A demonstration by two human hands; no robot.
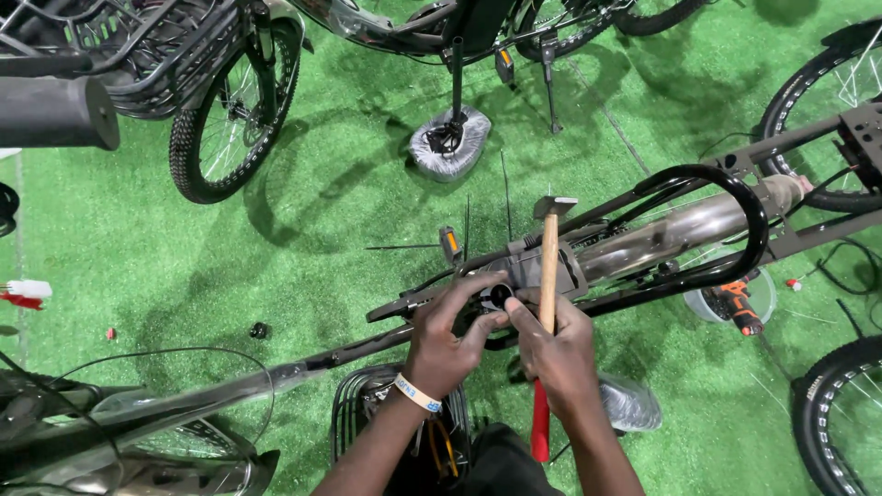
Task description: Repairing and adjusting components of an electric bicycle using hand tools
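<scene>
both hands at bicycle frame (pixel 643 241) middle. right hand (pixel 558 354) grips hammer (pixel 548 276) by wooden handle, head up above frame. left hand (pixel 446 344) beside it, fingers pinching small black round part (pixel 499 296) on frame.

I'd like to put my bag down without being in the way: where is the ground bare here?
Bare turf lies left, between the knobby wheel and the wrapped frame below. Another patch lies top right, beyond the kickstand. It is crowded around both hands, the hammer and the black rack.
</scene>
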